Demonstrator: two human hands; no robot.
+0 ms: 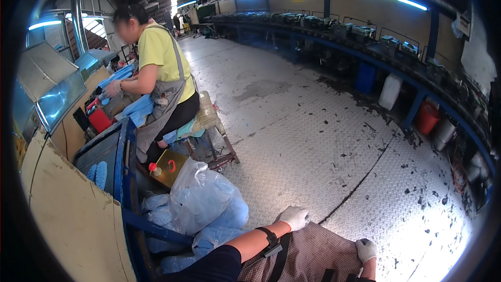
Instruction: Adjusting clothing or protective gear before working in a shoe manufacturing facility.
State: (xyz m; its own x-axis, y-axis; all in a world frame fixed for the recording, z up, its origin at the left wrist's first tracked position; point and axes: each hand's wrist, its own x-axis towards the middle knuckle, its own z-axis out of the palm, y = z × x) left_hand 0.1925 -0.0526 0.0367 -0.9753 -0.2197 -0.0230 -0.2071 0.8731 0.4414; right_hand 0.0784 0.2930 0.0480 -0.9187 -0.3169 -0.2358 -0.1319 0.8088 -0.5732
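Observation:
A brown checked apron [318,248] with dark straps spreads out in front of me at the lower edge. My left hand [295,218], in a white knit glove, is closed at the apron's far left edge; a dark band circles that wrist. At the right corner of the same cloth, my right hand [366,250], gloved alike, has its fingers curled over the edge. The cloth stretches between both hands. Left of my forearm lie clear plastic bags [206,198] filled with light blue items.
A co-worker [167,68] in a yellow shirt sits on a stool [211,117], handling blue pieces at a bench. A blue metal frame [125,177] holds blue soles [98,174]. A yellow can [169,168] stands by the bags. Along the right runs a long machine line [334,31].

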